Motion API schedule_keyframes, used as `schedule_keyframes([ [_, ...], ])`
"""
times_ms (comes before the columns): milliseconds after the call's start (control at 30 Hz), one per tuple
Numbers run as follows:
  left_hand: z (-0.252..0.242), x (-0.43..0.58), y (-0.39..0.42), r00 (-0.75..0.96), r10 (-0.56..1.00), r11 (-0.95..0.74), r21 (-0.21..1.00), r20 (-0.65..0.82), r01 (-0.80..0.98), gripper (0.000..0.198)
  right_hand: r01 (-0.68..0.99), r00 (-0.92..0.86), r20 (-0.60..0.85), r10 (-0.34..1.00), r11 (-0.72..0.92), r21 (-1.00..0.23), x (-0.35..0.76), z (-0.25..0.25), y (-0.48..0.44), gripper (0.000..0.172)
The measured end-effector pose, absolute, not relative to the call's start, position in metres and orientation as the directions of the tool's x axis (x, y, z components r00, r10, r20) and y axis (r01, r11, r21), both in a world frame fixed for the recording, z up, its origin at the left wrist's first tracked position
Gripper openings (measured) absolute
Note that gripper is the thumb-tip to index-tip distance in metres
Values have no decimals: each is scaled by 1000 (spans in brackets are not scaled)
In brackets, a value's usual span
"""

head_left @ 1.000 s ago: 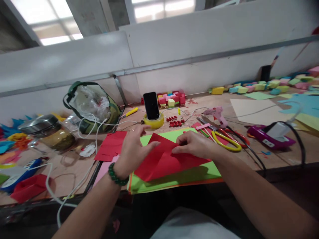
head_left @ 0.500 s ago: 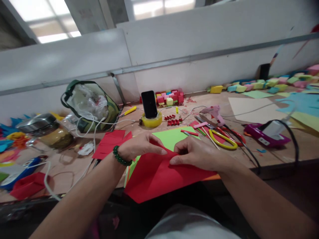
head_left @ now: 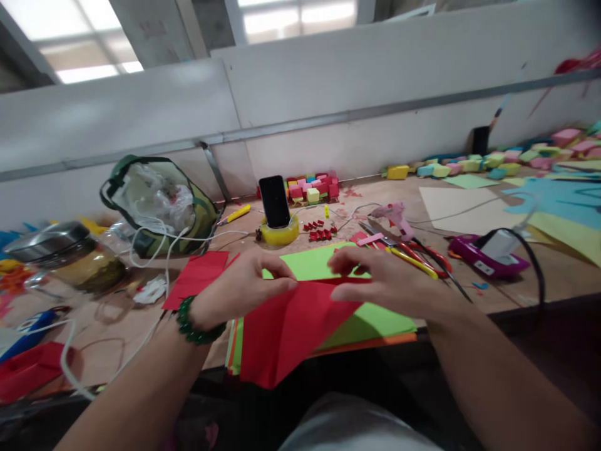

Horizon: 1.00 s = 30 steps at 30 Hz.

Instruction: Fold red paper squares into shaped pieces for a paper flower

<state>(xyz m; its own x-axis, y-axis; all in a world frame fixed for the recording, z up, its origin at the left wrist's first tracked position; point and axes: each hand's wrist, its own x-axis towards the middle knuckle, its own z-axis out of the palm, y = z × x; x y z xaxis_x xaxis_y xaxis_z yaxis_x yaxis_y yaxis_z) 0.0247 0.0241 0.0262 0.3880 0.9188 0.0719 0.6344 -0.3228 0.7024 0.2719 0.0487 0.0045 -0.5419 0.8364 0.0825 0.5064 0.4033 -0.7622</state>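
Observation:
A sheet of red paper with a crease running down it is held over a stack of coloured paper, with a bright green sheet on top. My left hand, wearing a green bead bracelet, pinches the red paper's top edge between thumb and fingers. At the paper's upper right, my right hand has its thumb along the red edge, its curled fingers apart from the thumb. Beyond the green sheet stand small folded red paper pieces.
A phone leans on a yellow tape roll. To the right lie scissors, a pink glue gun and a purple power strip. Leftward are a glass jar, a camouflage bag, cut red paper and white cables.
The red paper's right part has swung up and left, uncovering more green sheet. My right hand's fingers have spread from its thumb. The view has shifted slightly.

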Motion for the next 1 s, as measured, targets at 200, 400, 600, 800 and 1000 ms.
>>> schedule_keyframes([
  [200, 13, 15, 5, 181, 972, -223, 830, 149, 512, 23, -65, -399, 123, 909, 106, -992, 287, -20, 53, 73],
  [400, -1, 20, -3, 201, 977, -157, 892, 77, 424, 27, -298, -275, 54, 960, -32, -954, 265, -30, 44, 55],
  [600, -13, 21, -6, 168, 986, -89, 916, 24, 391, 30, -320, -165, 101, 981, 44, -946, 263, -29, 43, 52],
  [800, -21, 27, 0, 157, 985, 38, 971, -77, 237, 27, -250, -79, 106, 991, 83, -965, 261, -30, 39, 60],
  [1000, -29, 30, 3, 179, 976, 102, 988, -121, 112, 26, -184, -40, 153, 987, 143, -972, 258, -29, 39, 65],
])
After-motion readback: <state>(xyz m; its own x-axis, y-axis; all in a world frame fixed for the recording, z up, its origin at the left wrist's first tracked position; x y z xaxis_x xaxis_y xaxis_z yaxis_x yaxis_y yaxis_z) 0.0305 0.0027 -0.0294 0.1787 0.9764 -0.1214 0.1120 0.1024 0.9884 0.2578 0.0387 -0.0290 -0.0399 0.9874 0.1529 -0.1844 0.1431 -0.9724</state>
